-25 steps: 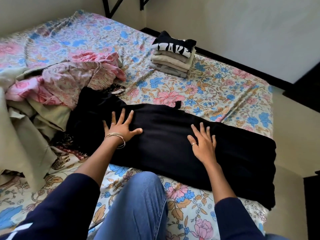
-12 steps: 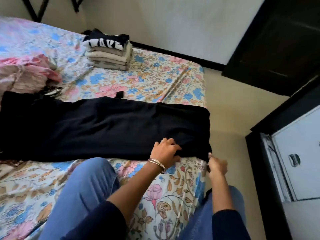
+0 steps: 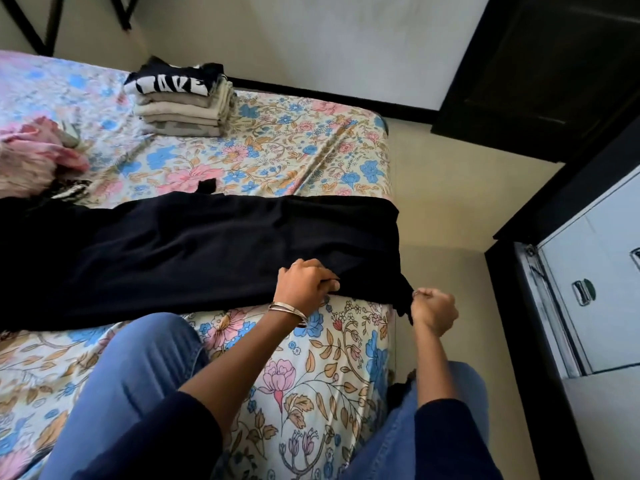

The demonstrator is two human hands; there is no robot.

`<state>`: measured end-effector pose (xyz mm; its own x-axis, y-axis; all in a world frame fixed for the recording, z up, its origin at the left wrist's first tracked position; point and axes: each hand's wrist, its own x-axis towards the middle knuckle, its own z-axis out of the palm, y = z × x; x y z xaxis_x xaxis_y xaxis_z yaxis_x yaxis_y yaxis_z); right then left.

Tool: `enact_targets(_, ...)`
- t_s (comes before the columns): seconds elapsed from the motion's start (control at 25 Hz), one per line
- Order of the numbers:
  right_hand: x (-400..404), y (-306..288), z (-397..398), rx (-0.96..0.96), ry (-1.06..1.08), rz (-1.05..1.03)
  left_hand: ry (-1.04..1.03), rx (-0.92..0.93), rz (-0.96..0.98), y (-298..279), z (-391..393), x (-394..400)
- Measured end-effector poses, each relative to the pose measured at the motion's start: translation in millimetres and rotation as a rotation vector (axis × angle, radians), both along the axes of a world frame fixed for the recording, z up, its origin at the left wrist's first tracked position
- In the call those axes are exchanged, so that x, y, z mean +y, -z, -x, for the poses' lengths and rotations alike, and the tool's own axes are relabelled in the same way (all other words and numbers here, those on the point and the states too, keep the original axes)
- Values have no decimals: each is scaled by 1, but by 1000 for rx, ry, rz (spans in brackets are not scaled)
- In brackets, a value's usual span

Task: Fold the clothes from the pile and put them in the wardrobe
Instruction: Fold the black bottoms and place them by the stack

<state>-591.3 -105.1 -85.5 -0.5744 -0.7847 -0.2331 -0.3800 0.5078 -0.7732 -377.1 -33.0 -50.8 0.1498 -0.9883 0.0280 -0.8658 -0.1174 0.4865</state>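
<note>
The black garment (image 3: 194,251) lay spread in a long, flat band across the bed (image 3: 311,154), its cloth dark and plain with a few soft creases, and one small corner poked up along its far edge. Its end reached the bed's edge and hung a little over the side. My left hand (image 3: 306,289) gripped the garment's near hem, fingers curled into the cloth, two thin bangles (image 3: 287,310) on that wrist. My right hand (image 3: 433,310) pinched the hanging corner just past the bed's edge, fist closed round the fabric. The two hands were near each other but apart.

Beyond the garment, toward the wall, sat a neat stack of folded clothes (image 3: 181,102), beige and grey pieces topped by a black one with white lettering. Left of the garment lay the pink unfolded pile (image 3: 34,157), touching its far end. The bed wore a floral sheet in blue, pink and tan. I knelt on it in blue jeans. Right of the bed ran a pale floor (image 3: 446,199), then a white cabinet door (image 3: 595,282) with a recessed metal handle, framed in black.
</note>
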Motion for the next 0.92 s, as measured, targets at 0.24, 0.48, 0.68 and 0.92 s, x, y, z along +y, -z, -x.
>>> enact_targets(0.24, -1, -32, 1, 99, -877, 126, 26, 257, -17, -18, -8, -15)
enact_targets(0.48, 5, -17, -20, 126, -827, 337, 87, 210, -171, -24, -18, -15)
enact_targets(0.68, 1, -10, -6, 772, -796, 507, 47, 290, 117, -29, -3, -24)
enact_targets(0.92, -63, -57, -2, 640, -489, 201, -6, 282, 342, -62, -24, -50)
